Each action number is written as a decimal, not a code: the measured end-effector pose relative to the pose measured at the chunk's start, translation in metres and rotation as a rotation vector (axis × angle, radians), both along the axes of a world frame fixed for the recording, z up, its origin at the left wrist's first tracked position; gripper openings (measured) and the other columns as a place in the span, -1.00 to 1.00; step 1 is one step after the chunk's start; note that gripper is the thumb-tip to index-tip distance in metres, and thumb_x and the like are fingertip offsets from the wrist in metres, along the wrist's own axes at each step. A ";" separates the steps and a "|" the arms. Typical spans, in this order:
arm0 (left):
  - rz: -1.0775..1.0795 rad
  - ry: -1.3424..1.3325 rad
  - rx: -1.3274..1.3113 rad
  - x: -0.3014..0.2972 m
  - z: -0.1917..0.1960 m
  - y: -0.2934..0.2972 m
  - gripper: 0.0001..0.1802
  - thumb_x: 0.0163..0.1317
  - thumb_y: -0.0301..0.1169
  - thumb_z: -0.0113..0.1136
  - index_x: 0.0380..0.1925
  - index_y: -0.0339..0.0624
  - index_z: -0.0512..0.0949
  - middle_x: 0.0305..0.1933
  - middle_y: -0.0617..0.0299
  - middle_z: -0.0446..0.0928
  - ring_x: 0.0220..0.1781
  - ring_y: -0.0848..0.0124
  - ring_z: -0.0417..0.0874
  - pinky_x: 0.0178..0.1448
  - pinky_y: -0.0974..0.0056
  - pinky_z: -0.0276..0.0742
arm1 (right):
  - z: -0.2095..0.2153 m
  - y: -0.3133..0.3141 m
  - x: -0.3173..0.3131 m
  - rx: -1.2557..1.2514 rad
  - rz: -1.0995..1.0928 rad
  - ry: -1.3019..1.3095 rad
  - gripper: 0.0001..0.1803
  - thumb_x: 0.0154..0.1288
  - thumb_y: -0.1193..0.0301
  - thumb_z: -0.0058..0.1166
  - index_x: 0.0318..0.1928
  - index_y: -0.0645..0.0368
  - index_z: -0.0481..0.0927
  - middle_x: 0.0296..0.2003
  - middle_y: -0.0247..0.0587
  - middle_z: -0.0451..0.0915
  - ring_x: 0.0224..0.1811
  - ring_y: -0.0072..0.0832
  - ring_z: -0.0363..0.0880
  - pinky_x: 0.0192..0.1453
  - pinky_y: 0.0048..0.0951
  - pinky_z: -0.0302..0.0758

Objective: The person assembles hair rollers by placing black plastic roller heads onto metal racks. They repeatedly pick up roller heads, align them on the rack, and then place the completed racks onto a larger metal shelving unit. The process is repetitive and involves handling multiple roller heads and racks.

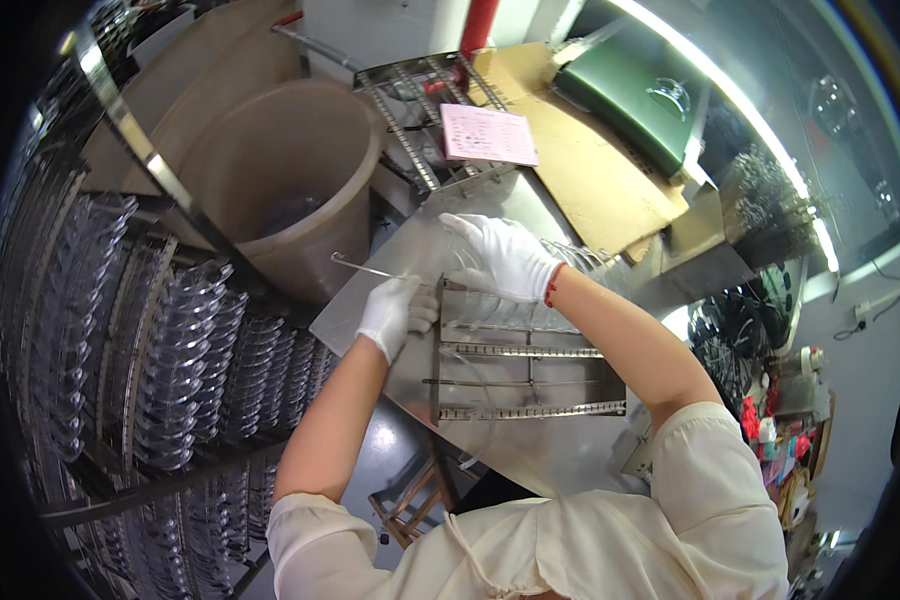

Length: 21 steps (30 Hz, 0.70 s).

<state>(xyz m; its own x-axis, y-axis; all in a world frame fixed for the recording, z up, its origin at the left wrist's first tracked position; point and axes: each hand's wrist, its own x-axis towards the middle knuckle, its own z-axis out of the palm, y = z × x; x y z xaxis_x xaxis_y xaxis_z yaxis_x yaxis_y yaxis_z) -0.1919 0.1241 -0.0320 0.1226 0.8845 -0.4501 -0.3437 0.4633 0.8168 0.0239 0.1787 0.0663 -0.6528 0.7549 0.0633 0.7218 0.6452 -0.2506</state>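
My left hand (394,316), in a white glove, is closed around a thin metal rod (362,265) with a bent tip that points to the far left. Beside it stands a metal rack (530,350) with slotted bars, on a sheet-metal table (530,450). Over the rack's far end is my right hand (505,258), also gloved, its fingers stretched out to the left and the thumb apart. Clear curved pieces (580,258) sit in the rack beside and partly under this hand. Any clear piece between thumb and fingers is too faint to make out.
A large brown bin (290,170) stands at the far left. Shelving to the left carries racks full of clear curved pieces (180,360). Beyond the table are an empty slotted rack (410,110), a pink paper pad (488,135), cardboard (600,170) and a green box (625,110).
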 end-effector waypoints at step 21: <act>0.303 -0.115 0.045 -0.012 -0.024 0.009 -0.79 0.50 -0.39 0.24 -0.08 -0.36 0.62 -0.36 0.20 0.60 -0.47 0.53 0.55 -0.51 0.48 0.43 | 0.002 -0.024 0.164 -0.184 -0.507 -0.084 -0.20 0.50 -0.22 -0.09 0.51 0.03 0.31 0.16 0.15 0.59 0.22 0.07 0.59 0.28 0.02 0.51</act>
<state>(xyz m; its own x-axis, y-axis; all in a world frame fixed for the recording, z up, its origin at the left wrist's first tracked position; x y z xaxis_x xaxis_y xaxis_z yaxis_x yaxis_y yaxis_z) -0.2044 0.1328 -0.0561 -0.1012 0.9072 -0.4082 -0.5520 0.2902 0.7817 0.1876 0.1548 0.0678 -0.2008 0.9701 -0.1362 0.9534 0.1616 -0.2549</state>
